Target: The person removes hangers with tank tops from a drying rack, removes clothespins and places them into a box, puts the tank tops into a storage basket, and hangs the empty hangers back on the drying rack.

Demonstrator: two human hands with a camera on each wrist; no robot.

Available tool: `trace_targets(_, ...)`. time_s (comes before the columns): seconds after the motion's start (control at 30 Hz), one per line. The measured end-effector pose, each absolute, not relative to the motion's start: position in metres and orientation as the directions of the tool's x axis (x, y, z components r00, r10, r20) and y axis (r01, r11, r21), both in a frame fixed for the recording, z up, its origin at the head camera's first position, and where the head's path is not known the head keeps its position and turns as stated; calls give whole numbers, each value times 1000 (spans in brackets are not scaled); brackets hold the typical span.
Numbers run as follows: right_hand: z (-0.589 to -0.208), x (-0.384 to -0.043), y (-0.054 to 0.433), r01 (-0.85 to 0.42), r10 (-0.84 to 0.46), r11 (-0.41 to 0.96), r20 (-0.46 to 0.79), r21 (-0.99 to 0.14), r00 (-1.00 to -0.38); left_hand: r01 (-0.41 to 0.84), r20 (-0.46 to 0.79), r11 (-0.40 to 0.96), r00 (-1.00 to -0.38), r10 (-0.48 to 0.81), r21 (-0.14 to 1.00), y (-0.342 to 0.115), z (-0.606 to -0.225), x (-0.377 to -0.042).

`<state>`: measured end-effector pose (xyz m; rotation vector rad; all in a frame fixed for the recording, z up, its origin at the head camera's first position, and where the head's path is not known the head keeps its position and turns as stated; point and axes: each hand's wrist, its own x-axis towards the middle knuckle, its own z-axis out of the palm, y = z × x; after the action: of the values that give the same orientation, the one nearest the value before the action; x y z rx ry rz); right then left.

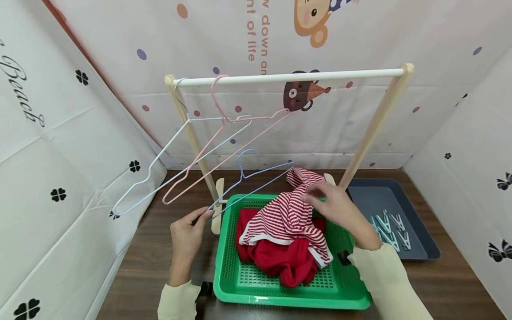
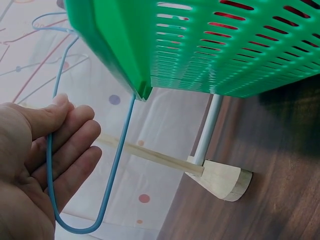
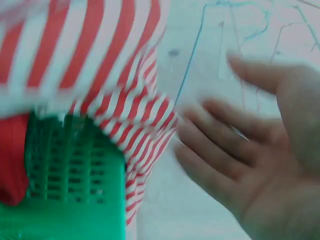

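Note:
My left hand (image 1: 188, 235) pinches one end of a blue hanger (image 1: 262, 171) between thumb and fingers; the wrist view shows its wire loop (image 2: 112, 175) crossing the palm. A red-and-white striped garment (image 1: 280, 213) lies in a heap in the green basket (image 1: 294, 302), over a plain red garment (image 1: 270, 262). Its upper part rises to the hanger's far end; whether it is hooked there, I cannot tell. Beside the striped cloth, my right hand (image 1: 334, 204) has its fingers extended, blurred in its wrist view, with nothing held.
A rack with a white rail (image 1: 296, 78) on wooden posts stands behind the basket. On its left part hang a white hanger (image 1: 164, 151) and a pink hanger (image 1: 220, 120). To the right, a grey tray (image 1: 384, 193) holds several clothes pegs (image 1: 390, 229).

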<state>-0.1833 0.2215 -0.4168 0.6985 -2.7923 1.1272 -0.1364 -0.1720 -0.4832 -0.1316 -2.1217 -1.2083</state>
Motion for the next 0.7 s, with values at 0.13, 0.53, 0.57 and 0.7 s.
trace_targets(0.13,-429,-204,225,-346,-281,698,205,-627,-938,399,604,562,-760,-239,725,-171,-484,-136)
trace_targets(0.53,-458,-219,224,-402,-319,719,244,-567,-916,424,629,565,-742,-231,708,-171,-484,-137)
trace_targets(0.57,-458,-219,224,-409,-301,716,278,-565,-912,423,629,566,-742,-232,708,-171,-485,-137)
trace_targets(0.7,-454,-214,224,-429,-164,697,454,-575,-876,420,625,568,-747,-227,708,-172,-486,-136)
